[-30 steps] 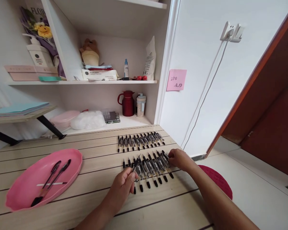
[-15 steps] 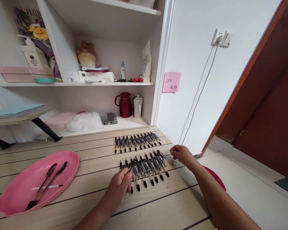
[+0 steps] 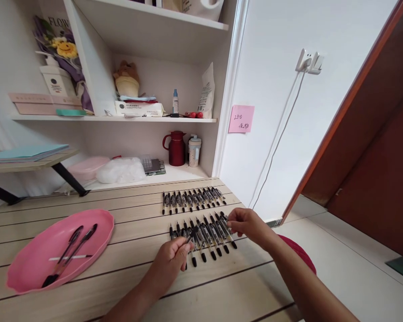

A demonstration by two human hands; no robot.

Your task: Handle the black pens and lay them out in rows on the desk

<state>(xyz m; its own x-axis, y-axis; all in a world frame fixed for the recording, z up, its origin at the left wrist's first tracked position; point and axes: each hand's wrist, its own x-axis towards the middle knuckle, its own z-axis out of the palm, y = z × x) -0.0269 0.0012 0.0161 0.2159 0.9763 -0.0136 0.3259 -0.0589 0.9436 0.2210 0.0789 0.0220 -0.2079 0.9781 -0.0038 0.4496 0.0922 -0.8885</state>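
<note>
Our left hand (image 3: 170,259) pinches one pen (image 3: 190,234) above the near row of pens (image 3: 203,232); our right hand (image 3: 245,223) grips that row's right end, keeping it even.

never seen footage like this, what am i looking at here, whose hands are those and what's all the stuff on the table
This is one picture from a camera worn on a person's head, looking forward and down, so the two bare hands are the wearer's own. No machine is involved. On the wooden table lie two rows of black pens: a far row and a near row. The left hand pinches one pen lifted over the near row. The right hand rests at that row's right end, fingertips on the pens. To the left sits a pink tray holding a few pen parts. Shelves with household items stand behind.
</note>
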